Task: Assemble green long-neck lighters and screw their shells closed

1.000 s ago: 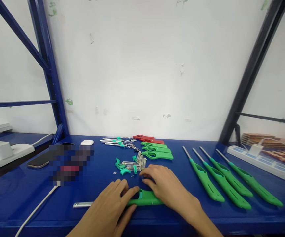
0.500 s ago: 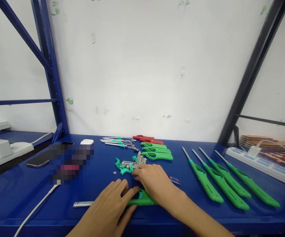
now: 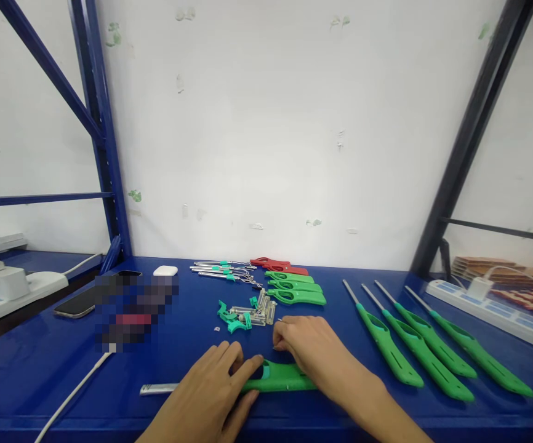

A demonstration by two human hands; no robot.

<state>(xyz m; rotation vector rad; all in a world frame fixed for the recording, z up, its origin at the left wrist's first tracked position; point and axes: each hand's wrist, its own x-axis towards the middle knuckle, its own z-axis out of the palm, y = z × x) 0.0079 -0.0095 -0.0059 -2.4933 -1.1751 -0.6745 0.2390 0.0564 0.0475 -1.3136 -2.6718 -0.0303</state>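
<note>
A green gas lighter [image 3: 285, 376] with a long metal tube lies across the front of the table. My left hand [image 3: 215, 387] is closed around its neck, thumb on the near side and fingers on the far side. My right hand [image 3: 322, 354] is curled with fingers pinched, just above and behind the lighter's handle, whose end it hides. What its fingertips hold, if anything, I cannot make out. Beyond the hands lie teal triggers [image 3: 235, 320] and several clear fuel tanks [image 3: 263, 309] in a small heap.
Green half shells [image 3: 296, 297] and red half shells [image 3: 279, 266] lie behind the heap, beside metal tubes with wires [image 3: 220, 271]. Several whole green lighters [image 3: 414, 347] lie at right, near a power strip [image 3: 488, 311]. A phone [image 3: 79, 301], white case [image 3: 165, 271] and cable [image 3: 72, 394] are at left.
My right hand has drawn back from the parts heap to the right, over the lighter's handle. The purple-and-clear item near my right wrist is now out of sight. My left hand keeps its hold.
</note>
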